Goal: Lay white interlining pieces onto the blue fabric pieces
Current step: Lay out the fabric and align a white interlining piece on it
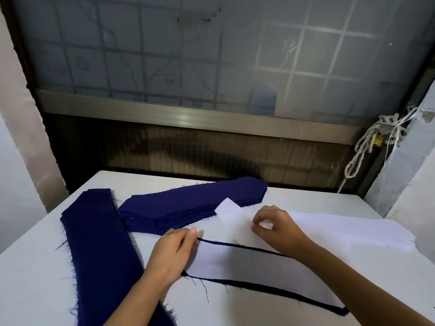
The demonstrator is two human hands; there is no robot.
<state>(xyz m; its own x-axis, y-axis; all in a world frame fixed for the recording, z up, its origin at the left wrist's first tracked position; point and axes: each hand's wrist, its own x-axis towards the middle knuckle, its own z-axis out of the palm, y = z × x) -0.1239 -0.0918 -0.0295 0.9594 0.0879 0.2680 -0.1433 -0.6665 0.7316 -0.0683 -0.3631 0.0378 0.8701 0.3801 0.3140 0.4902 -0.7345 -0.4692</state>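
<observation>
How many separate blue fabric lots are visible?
3: long strip at left, stack at back centre, one piece under the white interlining in front. Stacks likely hide more layers.

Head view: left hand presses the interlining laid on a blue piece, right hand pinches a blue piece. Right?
No. The head view shows the right hand pinching a white interlining piece, not a blue one. The left hand does press the laid interlining.

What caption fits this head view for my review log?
Left hand steadies white interlining laid on a blue fabric piece; right hand pinches a second interlining piece.
</observation>
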